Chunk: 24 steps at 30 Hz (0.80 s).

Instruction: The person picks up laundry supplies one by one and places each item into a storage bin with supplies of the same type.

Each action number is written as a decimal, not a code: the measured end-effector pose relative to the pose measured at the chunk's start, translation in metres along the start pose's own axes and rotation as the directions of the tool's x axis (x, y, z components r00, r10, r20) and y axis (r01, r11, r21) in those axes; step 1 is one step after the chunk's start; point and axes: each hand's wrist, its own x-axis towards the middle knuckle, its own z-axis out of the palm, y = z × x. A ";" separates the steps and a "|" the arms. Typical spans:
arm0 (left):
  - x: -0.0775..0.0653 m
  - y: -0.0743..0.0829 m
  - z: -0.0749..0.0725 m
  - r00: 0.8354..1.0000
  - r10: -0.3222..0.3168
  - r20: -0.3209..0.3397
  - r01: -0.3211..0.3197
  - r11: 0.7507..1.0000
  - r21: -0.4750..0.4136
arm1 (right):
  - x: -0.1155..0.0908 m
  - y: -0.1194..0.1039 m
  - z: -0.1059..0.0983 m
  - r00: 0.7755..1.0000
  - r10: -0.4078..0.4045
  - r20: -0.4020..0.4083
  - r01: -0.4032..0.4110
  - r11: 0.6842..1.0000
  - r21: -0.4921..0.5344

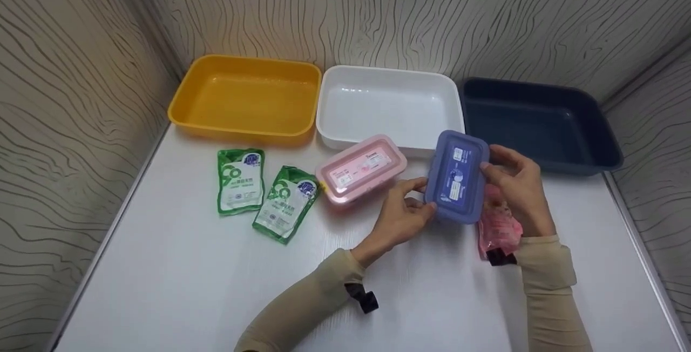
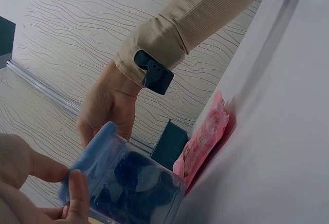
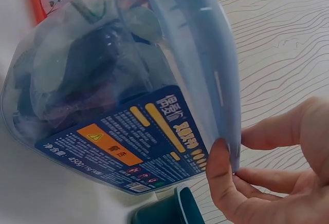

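A clear plastic tub with a blue lid (image 1: 458, 176) is held over the table, its lid facing up toward the head camera. At its lower left corner, my left hand (image 1: 402, 214) pinches the lid's edge between thumb and fingers. My right hand (image 1: 518, 187) pinches the opposite edge of the lid. Blue and whitish pieces show through the clear wall of the tub (image 3: 77, 70) in the right wrist view, above a printed label (image 3: 128, 147). Under my right wrist lies a pink pouch (image 1: 499, 228), partly hidden by the hand.
A pink-lidded tub (image 1: 360, 171) stands left of the held one. Two green and white pouches (image 1: 241, 182) lie farther left. Along the back wall stand a yellow tray (image 1: 243, 133), a white tray (image 1: 388, 109) and a dark blue tray (image 1: 545, 122).
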 end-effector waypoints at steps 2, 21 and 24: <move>0.000 0.003 0.000 1.000 -0.007 0.003 0.007 1.000 0.003 | 0.000 -0.001 -0.001 1.000 0.010 -0.001 -0.010 1.000 0.010; 0.005 0.025 -0.001 1.000 0.000 0.014 -0.001 0.999 0.042 | 0.007 -0.014 -0.015 0.989 0.109 0.103 -0.144 0.875 0.463; 0.007 0.028 -0.002 1.000 0.009 0.024 -0.011 0.998 0.055 | 0.007 -0.019 -0.017 0.987 0.112 0.118 -0.154 0.876 0.457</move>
